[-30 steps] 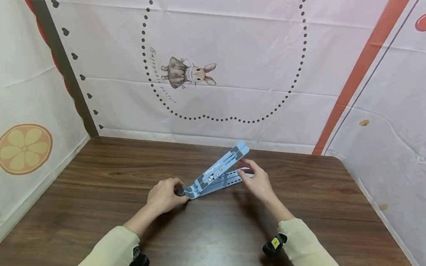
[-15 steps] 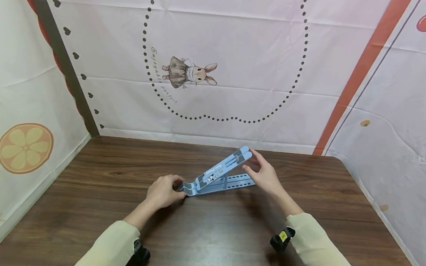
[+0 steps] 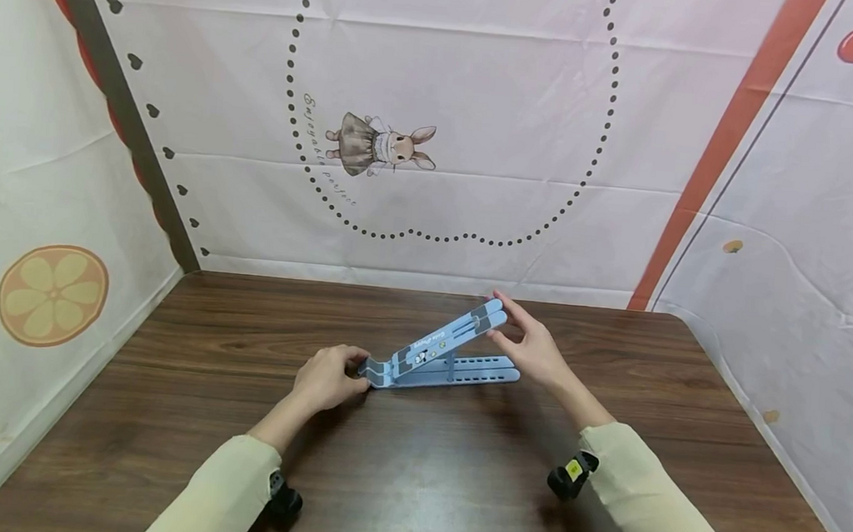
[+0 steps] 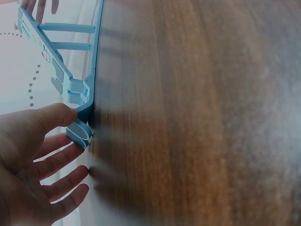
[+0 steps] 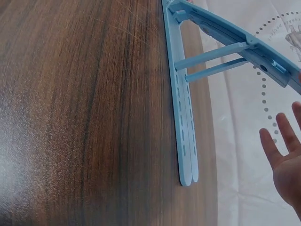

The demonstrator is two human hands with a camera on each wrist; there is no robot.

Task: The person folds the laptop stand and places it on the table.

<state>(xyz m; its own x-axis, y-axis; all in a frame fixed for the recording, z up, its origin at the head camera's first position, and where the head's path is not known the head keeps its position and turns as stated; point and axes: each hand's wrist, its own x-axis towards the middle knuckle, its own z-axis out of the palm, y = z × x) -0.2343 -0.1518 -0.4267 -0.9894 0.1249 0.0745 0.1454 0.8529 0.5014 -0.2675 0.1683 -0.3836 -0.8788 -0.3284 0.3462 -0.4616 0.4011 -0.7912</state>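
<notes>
Carefully, two bare hands are bracing a light-blue folding stand [image 3: 451,336] at its opposite ends. The left hand [image 3: 327,379] is gripping the stand's low, hooked end, its thumb pressing one face of the upturned lip [image 4: 79,132] and its index finger backing the other; its outer fingers are spreading loosely just beyond the lip, touching nothing but air or tabletop, which of the two being hard to tell. The right hand [image 3: 536,354] is pinching the stand's raised end, thumb lying along the near edge and index finger reaching to the far corner, while its other fingers are fanning out nearly straight beneath; the exact contact is falling outside the right wrist view.

The stand itself is forming a sideways V: its upper arm is slanting upward to the right from a hinge beside the hooked end, and its slotted base [image 5: 177,92] is lying flat below. Two slim struts [image 5: 211,56] are bridging arm and base. Grey patches [image 4: 57,70] and a small cartoon print [image 3: 422,356] are showing on the arm's upper face.

Under the stand, a dark wood-grain table [image 3: 409,482] is stretching out on all sides. Behind the stand, a pale backdrop [image 3: 483,120] is hanging, a rabbit figure [image 3: 376,145] appearing sideways on it. Nearer the wearer than the stand, pale sleeves [image 3: 663,510] are covering both forearms.
</notes>
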